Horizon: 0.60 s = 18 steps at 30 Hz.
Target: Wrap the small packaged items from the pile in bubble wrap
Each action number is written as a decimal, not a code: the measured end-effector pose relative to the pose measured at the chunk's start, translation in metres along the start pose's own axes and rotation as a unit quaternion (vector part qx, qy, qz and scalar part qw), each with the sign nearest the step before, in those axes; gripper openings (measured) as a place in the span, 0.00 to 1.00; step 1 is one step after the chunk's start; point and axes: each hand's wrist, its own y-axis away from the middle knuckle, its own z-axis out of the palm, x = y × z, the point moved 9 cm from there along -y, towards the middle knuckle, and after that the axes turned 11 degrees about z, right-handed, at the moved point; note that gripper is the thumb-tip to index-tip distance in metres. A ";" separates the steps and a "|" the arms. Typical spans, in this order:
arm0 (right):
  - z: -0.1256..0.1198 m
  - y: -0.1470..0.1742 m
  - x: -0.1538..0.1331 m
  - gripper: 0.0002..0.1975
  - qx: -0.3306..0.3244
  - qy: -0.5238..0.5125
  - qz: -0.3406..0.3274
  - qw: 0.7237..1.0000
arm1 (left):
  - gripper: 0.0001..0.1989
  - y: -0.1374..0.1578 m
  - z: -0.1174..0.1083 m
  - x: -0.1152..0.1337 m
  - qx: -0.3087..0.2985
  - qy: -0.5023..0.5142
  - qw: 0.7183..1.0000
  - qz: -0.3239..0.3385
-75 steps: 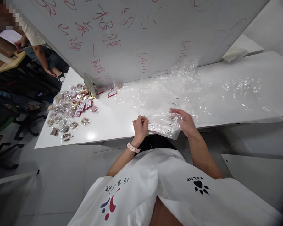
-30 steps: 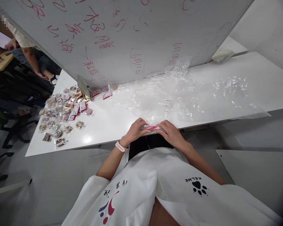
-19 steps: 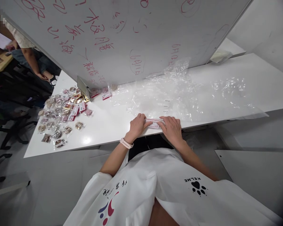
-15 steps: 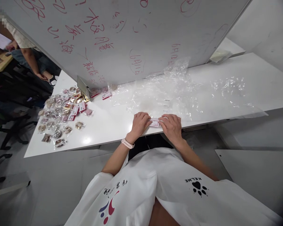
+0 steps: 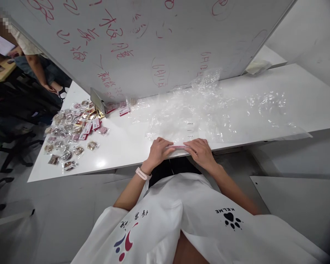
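Note:
At the front edge of the table, my left hand and my right hand pinch the two ends of a small flat pink-and-white packet. Seen almost edge-on, it shows as a thin pink strip, and fingers cover both its ends. Right behind my fingers lies a wide sheet of crinkled clear plastic with a few short dark marks printed on it. Whether the packet is wrapped in that plastic, I cannot tell.
A pile of small clear-wrapped packets, with several red-and-white cards among them, covers the left of the white table. Behind stands a whiteboard with red writing. A seated person is at the far left.
The packet has tipped from label-up to nearly edge-on between my hands. My left hand has shifted slightly left and toward me, and the printed marks on the plastic have moved left and nearer.

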 end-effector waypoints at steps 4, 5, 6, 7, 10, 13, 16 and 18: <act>-0.002 -0.032 0.012 0.15 0.028 0.051 0.039 0.998 | 0.15 -0.025 -0.002 -0.025 0.004 -0.059 0.997 -0.059; -0.004 -0.037 0.014 0.14 0.045 0.057 0.046 0.996 | 0.13 -0.031 -0.002 -0.029 0.011 -0.066 0.995 -0.070; -0.005 -0.041 0.015 0.13 0.061 0.059 0.051 0.995 | 0.11 -0.035 -0.002 -0.032 0.023 -0.074 0.994 -0.079; -0.005 -0.043 0.015 0.13 0.072 0.060 0.052 0.994 | 0.09 -0.038 -0.002 -0.033 0.036 -0.083 0.992 -0.084; 0.004 -0.036 0.010 0.13 0.061 0.047 0.022 0.997 | 0.04 -0.039 0.001 -0.024 0.057 -0.111 0.990 -0.066; 0.011 -0.019 0.004 0.17 0.034 0.033 -0.014 0.999 | 0.06 -0.027 0.009 -0.010 0.036 -0.097 0.995 -0.011; 0.009 -0.013 0.005 0.18 0.028 0.025 -0.017 0.999 | 0.17 -0.016 0.010 -0.006 0.010 -0.073 0.997 0.030; 0.008 -0.021 0.009 0.17 0.018 0.022 -0.011 1.000 | 0.17 -0.017 0.007 -0.012 0.002 -0.056 0.998 0.031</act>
